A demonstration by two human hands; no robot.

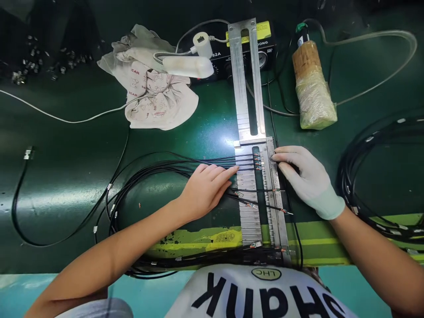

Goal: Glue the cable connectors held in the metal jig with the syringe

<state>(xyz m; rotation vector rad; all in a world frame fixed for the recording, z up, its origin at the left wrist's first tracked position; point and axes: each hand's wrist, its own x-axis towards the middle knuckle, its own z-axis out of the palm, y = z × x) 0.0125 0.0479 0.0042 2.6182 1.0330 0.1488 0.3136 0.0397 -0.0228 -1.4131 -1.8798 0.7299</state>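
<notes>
My bare left hand (208, 187) lies palm down over a bundle of thin black cables (155, 167), its fingers closed around a cable and the index fingertip on the slotted metal fixture (250, 216). Several cable ends with small connectors (257, 161) sit side by side in the fixture's upper slots. Other cable ends with orange wires (251, 205) cross it lower down, loose. My right hand (304, 176), in a white glove, touches the fixture's right edge with its fingertips. Its thumb stands apart from the index finger, and nothing shows between them.
Beyond the fixture stands a black box (220, 66) behind a white lamp (188, 66). A printed cloth (162, 104) lies left of it. A wrapped handle tool (313, 84) with a hose stands at right. Coiled cables (347, 176) lie far right; small metal parts (29, 62) lie far left.
</notes>
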